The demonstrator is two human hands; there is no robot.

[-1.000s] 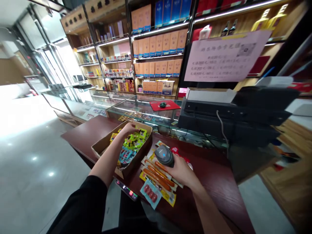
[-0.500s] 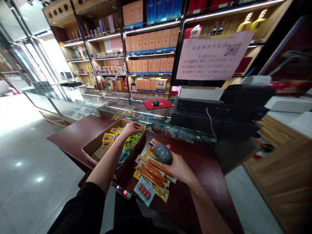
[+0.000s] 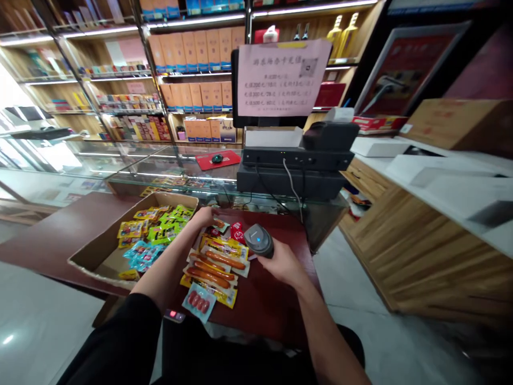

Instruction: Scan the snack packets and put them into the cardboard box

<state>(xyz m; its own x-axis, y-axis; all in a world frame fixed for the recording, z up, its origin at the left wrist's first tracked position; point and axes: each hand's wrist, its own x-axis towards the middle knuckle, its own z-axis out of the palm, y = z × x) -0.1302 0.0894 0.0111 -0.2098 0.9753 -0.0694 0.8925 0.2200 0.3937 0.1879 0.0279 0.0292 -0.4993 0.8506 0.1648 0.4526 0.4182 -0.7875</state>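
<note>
My right hand (image 3: 282, 262) is wrapped round the handle of a dark barcode scanner (image 3: 258, 240) with a blue light, held above the table's right side. My left hand (image 3: 205, 216), its fingers curled, is beside a small snack packet (image 3: 221, 225) at the back; what is in the fingers is hidden. Packaged sausages (image 3: 212, 275) and yellow snack packets (image 3: 224, 246) lie in a row between my hands. In front of them is a clear pack of small red sausages (image 3: 199, 301). To the left, an open cardboard box (image 3: 90, 262) holds green packets (image 3: 166, 230), yellow packets (image 3: 132, 229) and blue packets (image 3: 142, 255).
A red round item (image 3: 237, 232) lies near the scanner. Behind the table (image 3: 260, 307) is a glass counter with a mouse (image 3: 217, 159) on a red mat and a cash register with printer (image 3: 296, 160). A phone (image 3: 174, 315) sits at the near edge; a wooden cabinet (image 3: 433, 240) is on the right.
My left hand has moved from over the cardboard box to beside the small packet on the table. The scanner has shifted rightward off the sausages. The view has turned right.
</note>
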